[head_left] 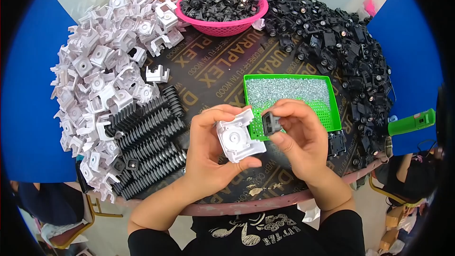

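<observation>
Over the front of the table, my left hand (208, 147) grips a white plastic housing (234, 138), its round centre boss facing up. Close to its right side, my right hand (303, 142) pinches a small black plastic part (270, 123) between thumb and fingers. The two pieces are held near each other, and a narrow gap seems to separate them. Behind my right hand lies a green tray (335, 106) with many small silvery screws (289, 91) heaped in its far half.
White housings (102, 57) pile up at left, beside rows of black parts (151, 137). A pink basket (222, 27) of black pieces stands at the back. Black assemblies (327, 38) cover the right side. A green handheld tool (412, 122) sits at the right edge.
</observation>
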A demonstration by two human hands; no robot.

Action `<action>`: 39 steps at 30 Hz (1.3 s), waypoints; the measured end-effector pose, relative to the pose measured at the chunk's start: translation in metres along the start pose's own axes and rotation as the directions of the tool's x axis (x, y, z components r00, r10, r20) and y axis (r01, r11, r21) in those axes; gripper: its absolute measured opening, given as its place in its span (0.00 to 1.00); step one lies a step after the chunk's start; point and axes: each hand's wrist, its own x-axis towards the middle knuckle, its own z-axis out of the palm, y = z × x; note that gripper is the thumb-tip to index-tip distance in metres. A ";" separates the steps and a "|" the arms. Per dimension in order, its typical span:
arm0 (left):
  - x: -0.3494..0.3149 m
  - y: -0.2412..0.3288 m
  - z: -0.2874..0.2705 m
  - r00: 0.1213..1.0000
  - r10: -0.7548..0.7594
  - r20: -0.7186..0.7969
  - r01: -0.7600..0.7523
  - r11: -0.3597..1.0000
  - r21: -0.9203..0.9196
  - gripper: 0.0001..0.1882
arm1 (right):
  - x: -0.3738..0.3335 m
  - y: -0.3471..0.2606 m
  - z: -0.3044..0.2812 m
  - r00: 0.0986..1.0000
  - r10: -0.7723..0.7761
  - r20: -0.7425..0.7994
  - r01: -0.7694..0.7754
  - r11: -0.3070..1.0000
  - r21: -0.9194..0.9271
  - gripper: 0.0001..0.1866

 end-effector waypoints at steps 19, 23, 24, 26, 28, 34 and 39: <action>0.001 0.012 0.002 0.984 -0.167 -0.068 0.161 0.984 -0.081 0.41 | -0.003 0.010 0.007 0.999 0.028 0.023 -0.031 0.985 0.172 0.19; 0.003 0.013 0.001 0.982 -0.187 -0.034 0.186 0.982 -0.029 0.40 | -0.004 0.013 0.007 1.000 0.015 0.011 -0.017 0.986 0.164 0.18; 0.002 0.013 0.002 0.981 -0.187 -0.047 0.185 0.982 -0.041 0.40 | -0.005 0.012 0.007 1.000 0.016 0.014 -0.018 0.986 0.164 0.18; 0.001 0.012 0.002 0.981 -0.182 -0.067 0.179 0.982 -0.051 0.39 | -0.005 0.011 0.009 0.999 0.033 -0.010 -0.032 0.993 0.117 0.19; 0.000 0.010 0.001 0.982 -0.176 -0.067 0.173 0.984 -0.054 0.39 | -0.005 0.011 0.010 0.999 0.048 -0.016 -0.046 0.993 0.110 0.19; 0.004 0.010 0.003 0.969 -0.233 -0.087 0.224 0.970 -0.099 0.39 | -0.002 0.007 0.005 0.997 0.071 0.017 -0.070 0.995 -0.070 0.20; 0.002 0.011 -0.004 0.890 -0.432 -0.144 0.376 0.875 -0.304 0.37 | 0.016 -0.005 0.009 0.967 -0.069 0.245 0.224 0.687 -0.692 0.27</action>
